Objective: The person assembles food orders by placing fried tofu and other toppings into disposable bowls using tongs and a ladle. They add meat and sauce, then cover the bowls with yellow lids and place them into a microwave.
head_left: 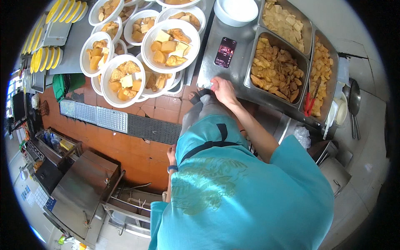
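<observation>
My right hand [225, 91] is at the front edge of the steel counter [207, 69], its fingers closed. Something small and reddish shows at the fingertips, too small to name. Just beyond that hand a phone [225, 52] with a lit screen lies on the counter. My left hand [171, 155] hangs low beside my body, over the tiled floor, away from any dish; its fingers are mostly hidden. To the left, several white bowls [146, 53] of chicken pieces, tofu and yellowish chunks stand stacked on one another.
On the right are steel pans of browned chicken [275, 68], pale tofu slices [284, 21] and diced chunks [319, 77], with red-handled tongs [308, 104]. White empty bowls [237, 9] stand at the back. Yellow-rimmed dishes [47, 59] and a green bin [60, 86] are far left.
</observation>
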### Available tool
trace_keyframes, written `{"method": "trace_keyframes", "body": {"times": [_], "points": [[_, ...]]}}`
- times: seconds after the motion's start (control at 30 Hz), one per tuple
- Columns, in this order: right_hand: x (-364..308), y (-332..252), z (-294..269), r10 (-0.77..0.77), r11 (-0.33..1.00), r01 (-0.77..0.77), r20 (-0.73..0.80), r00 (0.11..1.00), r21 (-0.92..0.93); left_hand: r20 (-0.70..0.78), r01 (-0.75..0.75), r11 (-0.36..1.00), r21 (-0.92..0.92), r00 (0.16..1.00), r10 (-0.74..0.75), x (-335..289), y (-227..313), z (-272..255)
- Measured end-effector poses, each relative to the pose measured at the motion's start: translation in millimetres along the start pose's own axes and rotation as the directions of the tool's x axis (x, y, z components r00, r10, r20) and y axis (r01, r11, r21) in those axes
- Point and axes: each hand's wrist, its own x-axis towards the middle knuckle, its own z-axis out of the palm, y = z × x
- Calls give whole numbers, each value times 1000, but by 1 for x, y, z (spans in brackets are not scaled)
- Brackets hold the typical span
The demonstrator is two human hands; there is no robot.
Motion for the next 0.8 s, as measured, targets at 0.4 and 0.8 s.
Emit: {"method": "trace_keyframes", "body": {"times": [0.4,0.8], "points": [[12,21,74,-203,973,222,220,954,-66,-257,222,973,-64,939,-231,-15,-1,-47],[-6,57,280,316,891,10,634,706,-455,-658,-928,280,-246,372,654,-46,268,-499]]}}
